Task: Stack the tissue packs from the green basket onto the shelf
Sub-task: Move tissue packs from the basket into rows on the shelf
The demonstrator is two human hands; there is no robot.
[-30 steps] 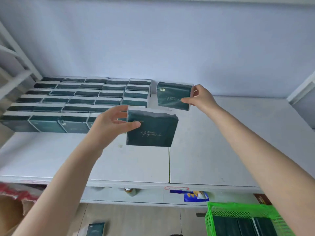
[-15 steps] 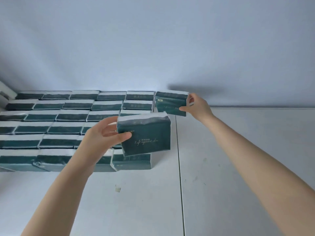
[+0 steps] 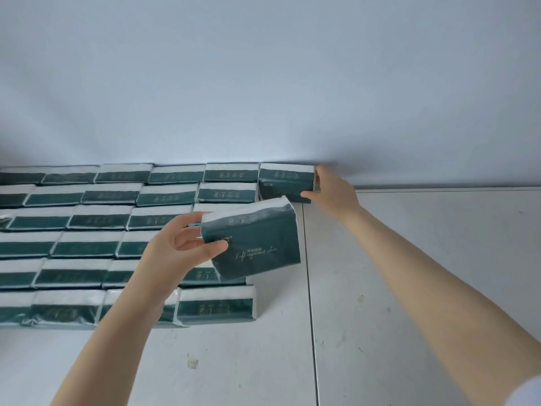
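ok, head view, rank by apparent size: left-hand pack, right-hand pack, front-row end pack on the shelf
1. left-hand pack, broad face showing
2. front-row end pack
3. right-hand pack, by the wall
Same design, so likely nearness to camera, not true size.

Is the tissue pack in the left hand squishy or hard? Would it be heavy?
Probably squishy: the held pack has a wrinkled, slightly bulging wrapper. Likely light, since the left hand holds it up by one end with thumb and fingers alone; the right hand grips another pack similarly. The shiny film may be a bit slippery.
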